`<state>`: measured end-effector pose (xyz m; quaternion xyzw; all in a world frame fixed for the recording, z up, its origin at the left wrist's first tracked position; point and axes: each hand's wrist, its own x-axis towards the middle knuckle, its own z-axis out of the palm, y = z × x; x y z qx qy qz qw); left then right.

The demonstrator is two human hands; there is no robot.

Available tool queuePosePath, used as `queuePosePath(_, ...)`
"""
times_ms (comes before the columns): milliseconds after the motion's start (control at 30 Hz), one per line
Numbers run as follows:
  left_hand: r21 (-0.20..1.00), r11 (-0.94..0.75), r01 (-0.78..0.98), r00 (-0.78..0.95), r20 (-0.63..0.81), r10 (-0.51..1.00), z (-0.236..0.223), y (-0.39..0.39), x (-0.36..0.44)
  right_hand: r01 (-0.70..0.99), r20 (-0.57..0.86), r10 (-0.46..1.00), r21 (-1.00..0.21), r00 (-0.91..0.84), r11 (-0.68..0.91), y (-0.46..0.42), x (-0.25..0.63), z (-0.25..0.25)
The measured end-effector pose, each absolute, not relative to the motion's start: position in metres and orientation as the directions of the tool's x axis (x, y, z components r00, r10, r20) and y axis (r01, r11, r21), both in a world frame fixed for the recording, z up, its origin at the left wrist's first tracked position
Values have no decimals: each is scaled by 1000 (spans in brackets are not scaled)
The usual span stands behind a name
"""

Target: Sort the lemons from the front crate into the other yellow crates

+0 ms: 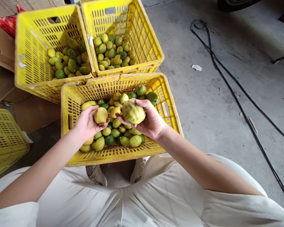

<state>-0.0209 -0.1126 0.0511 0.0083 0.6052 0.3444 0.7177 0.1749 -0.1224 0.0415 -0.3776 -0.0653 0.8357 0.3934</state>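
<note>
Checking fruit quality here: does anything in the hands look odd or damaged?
The fruit in the right hand, a large lemon, looks odd: oversized, lumpy, with dull blotchy skin. The left hand holds a small lemon, smooth and evenly yellow.

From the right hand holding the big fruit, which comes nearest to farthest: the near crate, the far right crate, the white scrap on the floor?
1. Near crate: directly under the right hand holding the big fruit.
2. Far right crate: behind the near one, farther up.
3. White scrap: on the concrete, off to the right, farthest.
</note>
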Motion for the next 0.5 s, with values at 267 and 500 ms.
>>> queuePosePath(267, 553, 631, -544, 14, -746, 666, 54, -114, -20, -657, -510, 765, -427, -392, -621, -121, 177, 51)
queuePosePath(500, 582, 711, -394, 2, -773, 634, 50, -116, -25, -562, -536, 694, -420, -480, -713, -124, 173, 41)
